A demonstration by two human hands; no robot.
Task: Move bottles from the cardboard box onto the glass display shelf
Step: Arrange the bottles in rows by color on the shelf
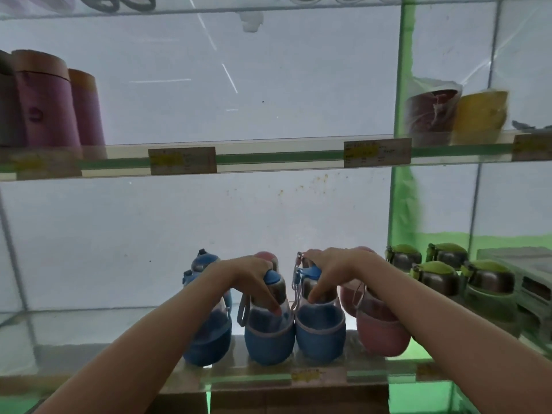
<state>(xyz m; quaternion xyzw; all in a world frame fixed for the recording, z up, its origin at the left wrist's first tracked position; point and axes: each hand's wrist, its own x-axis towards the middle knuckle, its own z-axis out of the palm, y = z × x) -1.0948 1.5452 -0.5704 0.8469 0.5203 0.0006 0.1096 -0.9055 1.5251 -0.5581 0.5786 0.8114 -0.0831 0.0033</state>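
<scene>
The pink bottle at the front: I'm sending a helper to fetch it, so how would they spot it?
Go to the lowest glass shelf, where the round-bellied bottles stand. Along its front edge are three blue bottles, then the pink bottle right of them, under the person's right forearm. It is the only pink one in that front row, with green-capped bottles further right.

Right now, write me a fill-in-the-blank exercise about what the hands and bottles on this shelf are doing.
1. Each hand grips the neck of a ____ bottle: left hand, right hand.
2. The bottle just right of the right hand's one is ____.
3. The bottles with green lids stand to the ____ of the hands.
4. The tall cups on the shelf above are ____.

Missing words: blue; pink; right; purple
</scene>
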